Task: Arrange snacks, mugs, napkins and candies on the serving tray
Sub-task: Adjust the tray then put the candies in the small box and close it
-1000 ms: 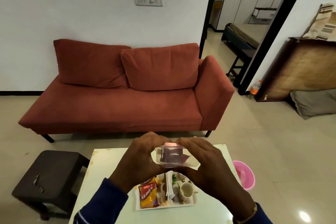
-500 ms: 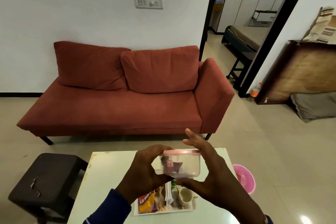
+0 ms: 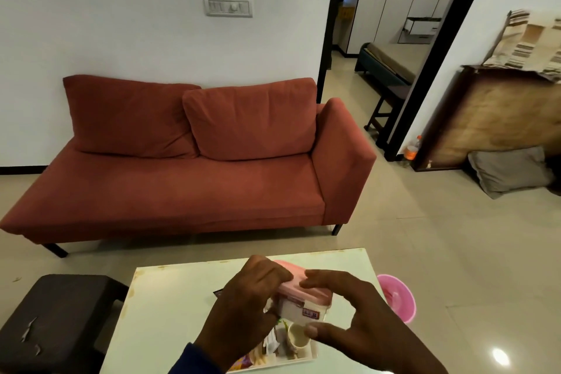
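Note:
Above the white table point(image 3: 170, 297) I hold a small clear plastic container point(image 3: 303, 307) with a pink lid. My left hand point(image 3: 243, 310) grips its left side and lid. My right hand point(image 3: 349, 322) touches the lid with the fingertips and the bottom corner with the thumb. Below the hands lies the white serving tray point(image 3: 312, 355), mostly hidden, with a cream mug point(image 3: 299, 338) and part of a snack packet point(image 3: 243, 363) showing on it.
A red sofa point(image 3: 188, 167) stands beyond the table. A dark stool point(image 3: 54, 313) sits left of the table and a pink bucket point(image 3: 397, 297) on the floor to its right. A wooden cabinet point(image 3: 491, 118) and grey cushion point(image 3: 510, 170) are at far right.
The container has come down and tilted, lid now facing up toward me. My right hand shifted from under and behind it to pinching lid and bottom corner. The camera moved closer to the table.

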### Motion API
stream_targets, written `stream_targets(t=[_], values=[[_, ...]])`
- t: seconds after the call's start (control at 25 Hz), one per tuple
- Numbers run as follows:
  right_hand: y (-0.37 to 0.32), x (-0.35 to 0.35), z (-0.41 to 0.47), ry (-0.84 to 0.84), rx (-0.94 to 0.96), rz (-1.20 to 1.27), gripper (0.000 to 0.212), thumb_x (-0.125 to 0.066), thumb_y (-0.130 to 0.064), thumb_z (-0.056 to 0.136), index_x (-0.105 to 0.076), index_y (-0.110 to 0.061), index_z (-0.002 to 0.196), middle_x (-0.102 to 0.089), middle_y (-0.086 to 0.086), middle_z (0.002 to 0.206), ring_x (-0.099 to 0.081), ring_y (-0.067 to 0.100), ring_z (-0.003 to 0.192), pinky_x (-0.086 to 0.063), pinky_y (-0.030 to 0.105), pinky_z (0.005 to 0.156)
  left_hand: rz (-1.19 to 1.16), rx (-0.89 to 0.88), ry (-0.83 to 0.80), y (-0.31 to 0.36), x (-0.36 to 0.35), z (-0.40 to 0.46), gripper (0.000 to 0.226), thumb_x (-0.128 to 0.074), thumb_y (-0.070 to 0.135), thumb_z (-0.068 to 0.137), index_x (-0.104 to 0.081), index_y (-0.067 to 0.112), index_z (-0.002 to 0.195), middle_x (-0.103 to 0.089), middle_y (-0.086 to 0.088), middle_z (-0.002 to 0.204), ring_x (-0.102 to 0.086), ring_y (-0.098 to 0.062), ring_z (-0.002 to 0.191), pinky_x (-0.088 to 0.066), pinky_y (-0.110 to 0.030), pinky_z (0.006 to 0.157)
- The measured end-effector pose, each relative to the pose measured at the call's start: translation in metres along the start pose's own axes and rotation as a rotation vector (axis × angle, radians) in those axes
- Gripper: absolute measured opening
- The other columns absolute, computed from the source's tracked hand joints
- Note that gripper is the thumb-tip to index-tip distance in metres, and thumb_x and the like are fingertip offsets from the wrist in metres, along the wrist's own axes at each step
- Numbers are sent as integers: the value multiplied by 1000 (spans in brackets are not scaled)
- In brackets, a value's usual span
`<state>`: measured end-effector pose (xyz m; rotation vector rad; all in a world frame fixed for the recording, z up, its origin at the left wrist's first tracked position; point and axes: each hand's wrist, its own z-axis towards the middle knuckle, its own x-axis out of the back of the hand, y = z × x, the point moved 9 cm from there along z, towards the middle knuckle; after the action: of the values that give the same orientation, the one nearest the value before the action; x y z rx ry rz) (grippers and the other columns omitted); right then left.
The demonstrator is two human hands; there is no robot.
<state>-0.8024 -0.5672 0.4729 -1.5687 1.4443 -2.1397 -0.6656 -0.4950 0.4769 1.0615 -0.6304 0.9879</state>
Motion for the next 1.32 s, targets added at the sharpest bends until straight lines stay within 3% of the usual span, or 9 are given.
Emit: stream_targets(t=[0.16,0.28,0.44,0.68,0.84,0.92,1.04,1.24,1.32], values=[[41,-7,6,-20,-158,84,54,-71,-77,61,-48,-69,109,-49,-35,137,-42,-6,130,-41,31,109,136,-197,-45,31,-26,12,45,-90,24,54,-75,23,96,-72,7,92,-68,-12,87,-56,-33,90],[74,-11,18,-116,-243,97,59,-76,-75,53,-52,-53,101,-58,-37,117,-55,0,115,-50,26,97,162,-229,-71,35,-51,23,46,-94,26,52,-77,24,94,-74,8,92,-69,-10,88,-56,-33,91],[143,-14,32,-77,-348,138,73,-83,-74,44,-49,-46,103,-61,-24,105,-62,10,98,-57,22,71,125,-4,-159,10,-93,35,82,-94,24,49,-64,23,125,-66,3,129,-62,-17,120,-53,-35,96],[348,-70,28,237,-750,-4,86,-93,-45,51,-50,-19,121,-58,10,111,-55,33,104,-47,43,90,-12,167,-307,-35,-178,0,81,-84,50,56,-58,29,130,-52,4,143,-59,-19,123,-57,-34,88],[449,-159,16,206,-899,-49,87,-89,-49,60,-44,-12,125,-51,18,112,-52,43,103,-48,49,87,-22,397,-438,-67,-224,-70,37,-33,62,96,-44,47,128,-26,15,150,-43,2,120,-33,-4,100],[482,-200,17,122,-922,-129,87,-84,-54,65,-41,-10,126,-49,19,113,-51,42,102,-52,48,80,3,372,-565,-70,-260,-102,51,-13,54,103,-57,42,125,-41,14,148,-52,-8,125,-35,-17,106],[515,-235,23,59,-917,-225,83,-78,-56,70,-41,-9,127,-49,17,113,-51,39,102,-54,45,76,112,298,-608,-82,-285,-117,44,-27,51,100,-55,35,130,-49,8,140,-55,-14,126,-50,-35,93],[543,-262,25,4,-914,-302,81,-79,-55,69,-43,-11,126,-50,17,109,-52,38,97,-55,43,70,53,323,-587,-92,-304,-119,71,-66,61,75,-45,30,135,-53,3,142,-42,-14,134,-43,-36,99],[550,-269,19,-6,-919,-317,82,-80,-56,68,-42,-11,126,-50,17,109,-53,38,95,-55,44,69,44,332,-568,-95,-307,-119,68,-62,62,79,-44,28,135,-53,2,142,-47,-17,133,-45,-35,97]])
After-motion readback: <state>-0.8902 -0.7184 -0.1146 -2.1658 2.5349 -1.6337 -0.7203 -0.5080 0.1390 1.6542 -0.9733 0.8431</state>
